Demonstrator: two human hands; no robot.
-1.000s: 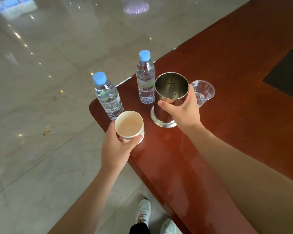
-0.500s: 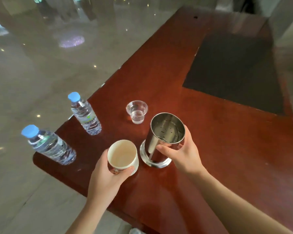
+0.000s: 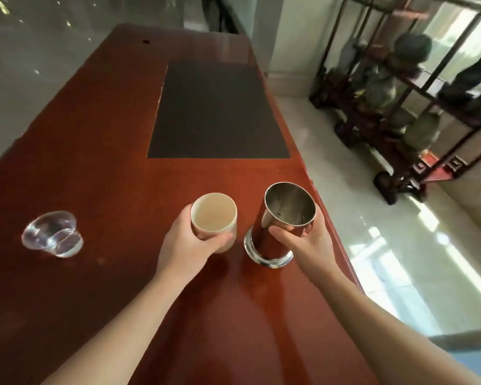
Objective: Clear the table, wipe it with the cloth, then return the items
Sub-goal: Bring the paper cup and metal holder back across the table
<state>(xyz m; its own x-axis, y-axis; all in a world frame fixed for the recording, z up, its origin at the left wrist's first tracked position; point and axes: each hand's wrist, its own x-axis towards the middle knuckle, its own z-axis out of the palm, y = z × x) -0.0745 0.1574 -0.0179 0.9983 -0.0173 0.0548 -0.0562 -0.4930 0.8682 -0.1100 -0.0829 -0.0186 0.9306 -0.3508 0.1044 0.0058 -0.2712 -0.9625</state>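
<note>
A dark wooden shelf (image 3: pixel 395 112) is standing by the window, holding carved stones (image 3: pixel 383 84) (details blurred), while sunlight is glaring across the pale polished floor (image 3: pixel 386 245).

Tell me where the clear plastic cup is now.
In the head view, the clear plastic cup stands on the table at far left, apart from the left hand.
</note>
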